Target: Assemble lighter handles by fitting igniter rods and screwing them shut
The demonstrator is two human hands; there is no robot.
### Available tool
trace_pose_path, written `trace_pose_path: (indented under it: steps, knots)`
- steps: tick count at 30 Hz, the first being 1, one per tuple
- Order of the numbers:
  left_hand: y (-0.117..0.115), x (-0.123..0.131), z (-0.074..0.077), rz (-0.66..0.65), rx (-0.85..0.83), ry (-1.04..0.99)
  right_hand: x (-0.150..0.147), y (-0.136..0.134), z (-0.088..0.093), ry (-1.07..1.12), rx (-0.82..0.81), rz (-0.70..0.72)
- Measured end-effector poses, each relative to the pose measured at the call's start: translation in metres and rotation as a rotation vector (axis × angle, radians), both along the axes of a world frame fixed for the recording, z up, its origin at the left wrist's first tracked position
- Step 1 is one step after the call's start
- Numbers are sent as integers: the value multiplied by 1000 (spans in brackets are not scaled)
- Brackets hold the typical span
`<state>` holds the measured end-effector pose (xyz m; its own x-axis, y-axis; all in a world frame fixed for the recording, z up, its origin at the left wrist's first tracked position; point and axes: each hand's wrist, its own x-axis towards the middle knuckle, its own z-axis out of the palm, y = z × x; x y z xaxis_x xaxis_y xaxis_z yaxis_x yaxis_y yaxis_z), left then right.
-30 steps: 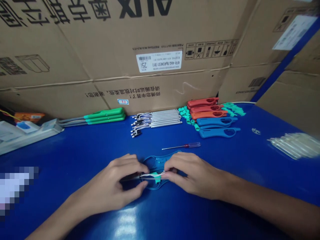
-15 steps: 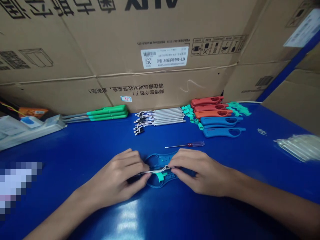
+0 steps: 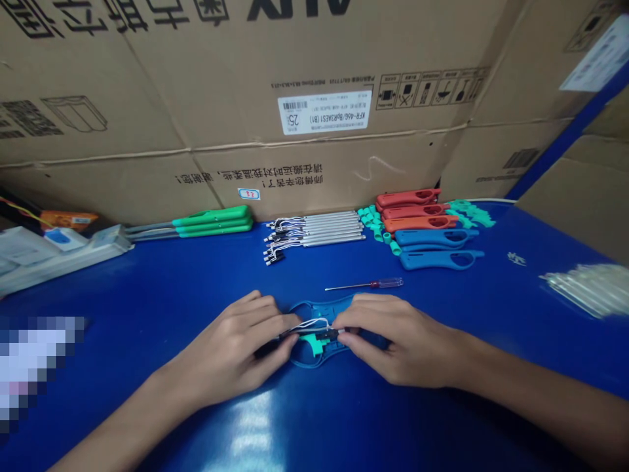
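My left hand (image 3: 253,334) is closed, thumb against fingers, on the wired end of a slim rod that its fingers mostly hide. White wires (image 3: 314,321) loop from there to my right hand (image 3: 398,337). That hand pinches a small black wired module (image 3: 328,334). Both hands are just over two open blue lighter-handle shells (image 3: 330,307), which lie side by side on the blue table (image 3: 314,419). A teal trigger piece (image 3: 310,343) shows in the nearer shell, below the wires.
Behind the hands lies a screwdriver (image 3: 378,284). Farther back are silver wired rods (image 3: 331,229), green-handled lighters (image 3: 213,221), red handle shells (image 3: 407,198), blue handle shells (image 3: 439,259) and teal parts (image 3: 376,223). Clear-wrapped rods (image 3: 590,288) lie right; a power strip (image 3: 105,242) left. Cardboard (image 3: 221,85) stands behind.
The white wires now bow up higher between my hands, and the black module shows more at my right fingertips. Both hands stay in nearly the same place.
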<state>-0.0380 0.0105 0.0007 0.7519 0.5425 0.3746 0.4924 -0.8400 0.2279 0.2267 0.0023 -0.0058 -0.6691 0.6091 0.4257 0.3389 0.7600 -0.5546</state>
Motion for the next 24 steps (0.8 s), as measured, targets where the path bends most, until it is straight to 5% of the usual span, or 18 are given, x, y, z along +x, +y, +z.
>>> trace_pose_path:
  steps: [24]
  knots:
    - [-6, 8, 2, -17, -91, -11, 5, 0, 4, -199, 2, 72]
